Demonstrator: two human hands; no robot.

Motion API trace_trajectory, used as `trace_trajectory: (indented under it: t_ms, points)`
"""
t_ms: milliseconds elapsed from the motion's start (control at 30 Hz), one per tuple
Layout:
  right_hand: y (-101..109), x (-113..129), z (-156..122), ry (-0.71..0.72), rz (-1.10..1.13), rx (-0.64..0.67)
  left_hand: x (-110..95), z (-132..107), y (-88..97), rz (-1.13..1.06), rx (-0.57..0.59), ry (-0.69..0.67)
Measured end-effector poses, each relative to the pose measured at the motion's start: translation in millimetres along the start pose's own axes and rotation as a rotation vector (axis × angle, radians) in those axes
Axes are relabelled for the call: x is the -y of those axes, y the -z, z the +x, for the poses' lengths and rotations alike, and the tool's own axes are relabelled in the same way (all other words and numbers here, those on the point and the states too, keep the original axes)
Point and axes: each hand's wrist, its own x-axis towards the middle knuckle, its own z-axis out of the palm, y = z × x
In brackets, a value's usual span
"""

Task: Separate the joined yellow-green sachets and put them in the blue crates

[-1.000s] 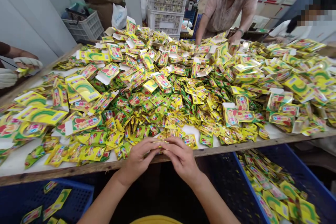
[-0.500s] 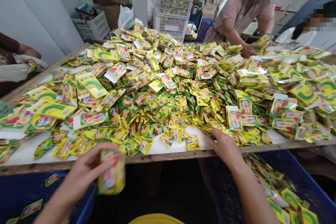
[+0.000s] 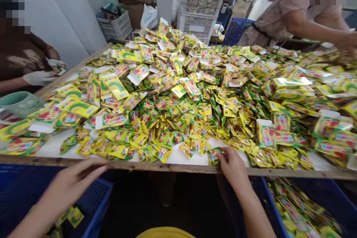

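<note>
My left hand (image 3: 71, 180) hangs over the blue crate at the left, below the table edge. Its fingers are stretched out, a little blurred, with nothing in them. At the table's front edge my right hand (image 3: 232, 163) pinches a small green and yellow sachet (image 3: 214, 156) between thumb and fingertips. Just behind it lie a few yellow sachets (image 3: 195, 145) on the white table top (image 3: 178, 156). A big heap of loose sachets (image 3: 178, 113) rises beyond. Open-flapped yellow and green boxes (image 3: 115, 85) lie on and around the heap.
Below the table stand a left blue crate (image 3: 97, 200) with a few packs inside and a right blue crate (image 3: 320, 189) holding many. A green cup (image 3: 21, 102) is at the left. One person with white gloves (image 3: 41, 76) sits left; another person (image 3: 295, 15) works at the far right.
The small box in my left hand is gone from it, and that hand has moved left and opened. My right hand now holds a sachet. The view has turned left.
</note>
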Motion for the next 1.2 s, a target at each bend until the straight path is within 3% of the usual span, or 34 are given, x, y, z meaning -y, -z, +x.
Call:
trace_trajectory:
  t_ms: [100,167,233,300,367,500,567,667,833,933,1033,1100,1200]
  points:
    - [-2,-18,5,-0.011,-0.003,0.024,-59,41,-38.1,-0.057,0.19,-0.293]
    - [-8,-32,14,-0.046,-0.035,0.076,-85,78,-58.7,-0.053,0.165,-0.406]
    - [-14,-38,22,-0.017,-0.033,0.139,-98,116,-67.2,0.01,-0.011,-0.374]
    - [-17,-36,23,0.091,0.008,0.116,-101,151,-63.6,0.082,-0.199,-0.286]
    - [-16,-27,16,0.207,0.049,0.069,-96,177,-53.5,0.128,-0.276,-0.208]
    - [-11,-3,-8,0.319,0.105,0.16,-72,203,-35.4,0.147,-0.14,-0.132]
    - [-8,4,-15,0.403,0.138,0.203,-59,204,-32.1,0.135,-0.078,-0.131]
    - [-4,7,-13,0.481,0.169,0.234,-43,197,-32.2,0.122,-0.076,-0.127]
    - [-6,2,1,0.347,0.166,0.146,-33,185,-28.9,0.109,-0.139,-0.132]
    - [-3,4,3,0.239,0.216,0.108,-45,171,-16.3,0.077,-0.245,-0.134]
    - [8,19,1,0.157,0.361,0.075,-77,143,-4.3,0.016,-0.339,-0.211]
    - [17,37,-1,0.163,0.496,0.096,-102,122,-6.8,-0.062,-0.19,-0.326]
    - [22,70,-2,0.203,0.7,0.151,-131,94,-36.8,-0.122,0.27,-0.41]
